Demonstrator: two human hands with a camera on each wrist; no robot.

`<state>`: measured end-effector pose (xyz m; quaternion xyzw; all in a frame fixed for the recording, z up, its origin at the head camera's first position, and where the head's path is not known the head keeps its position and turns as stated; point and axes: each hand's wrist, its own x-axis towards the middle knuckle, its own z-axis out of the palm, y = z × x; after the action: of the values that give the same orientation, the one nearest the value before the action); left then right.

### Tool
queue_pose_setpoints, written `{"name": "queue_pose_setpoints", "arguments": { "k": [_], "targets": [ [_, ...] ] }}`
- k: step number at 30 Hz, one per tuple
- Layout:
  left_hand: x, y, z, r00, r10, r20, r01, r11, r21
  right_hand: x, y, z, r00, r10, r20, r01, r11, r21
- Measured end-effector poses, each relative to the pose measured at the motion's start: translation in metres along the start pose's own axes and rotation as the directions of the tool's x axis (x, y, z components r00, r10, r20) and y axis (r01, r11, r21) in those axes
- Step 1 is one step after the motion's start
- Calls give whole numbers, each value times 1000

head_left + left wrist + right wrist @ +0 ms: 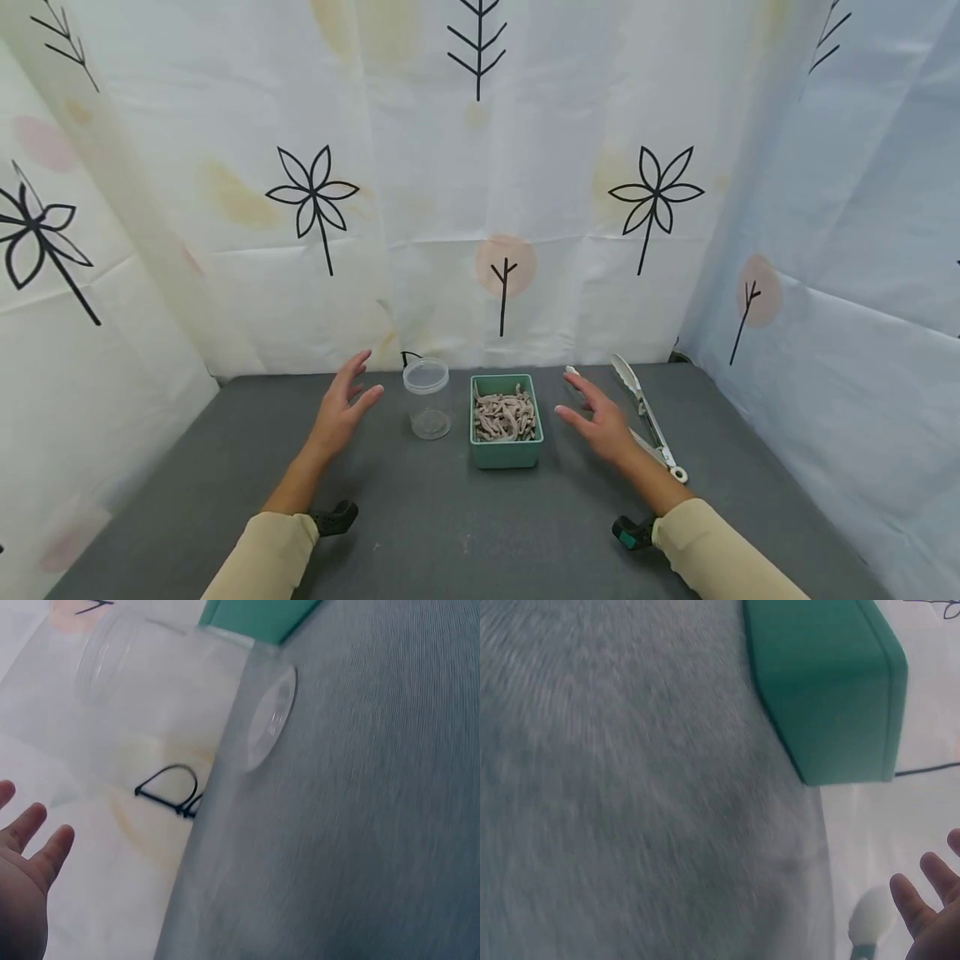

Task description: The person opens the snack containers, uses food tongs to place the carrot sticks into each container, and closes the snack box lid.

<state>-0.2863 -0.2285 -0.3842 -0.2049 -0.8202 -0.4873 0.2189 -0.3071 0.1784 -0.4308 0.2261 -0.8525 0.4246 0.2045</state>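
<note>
Left hand (pixel 336 418): fingers apart, loosely extended, holding nothing
Clear jar (pixel 429 404): upright, just right of left fingers
Right hand (pixel 606 429): fingers loosely extended, holding nothing
Green bin (pixel 506 455): left of right fingers
Grey pieces (pixel 506 418): heaped in bin
Tongs (pixel 651 414): spread, right of right fingers, partly hidden

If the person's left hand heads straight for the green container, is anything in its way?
Yes: in the head view, the clear jar stands between the left hand and the green container.
</note>
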Motion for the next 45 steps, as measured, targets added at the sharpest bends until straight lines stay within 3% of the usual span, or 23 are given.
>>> {"name": "queue_pose_setpoints", "arguments": {
  "k": [3, 6, 13, 19, 22, 28, 31, 45],
  "targets": [
    [0, 15, 9, 1000, -19, -9, 19, 999, -43, 0, -1, 8, 1000, -3, 22, 3, 999, 41],
    [0, 18, 19, 999, -34, -22, 33, 996, -81, 1, 0, 15, 998, 2, 59, -7, 996, 87],
    [2, 13, 41, 998, -45, -32, 39, 988, -149, -1, 4, 25, 985, 30, 169, -52, 990, 129],
    [3, 10, 57, 997, -76, -18, 72, 983, -169, -5, 6, 29, 976, -1, 220, -28, 991, 128],
    [4, 1, 65, 995, -96, -26, 90, 982, -167, -5, 5, 30, 972, -12, 236, -22, 990, 141],
    [7, -37, 82, 992, -122, -29, 120, 990, -80, -6, 3, 30, 961, 32, 273, -67, 990, 122],
    [8, -42, 85, 990, -140, -24, 139, 988, -64, -6, 3, 30, 959, 34, 281, -67, 992, 109],
    [12, -40, 87, 986, -155, -59, 153, 987, -40, -4, 2, 27, 949, 50, 310, -83, 992, 94]
  ]
}}
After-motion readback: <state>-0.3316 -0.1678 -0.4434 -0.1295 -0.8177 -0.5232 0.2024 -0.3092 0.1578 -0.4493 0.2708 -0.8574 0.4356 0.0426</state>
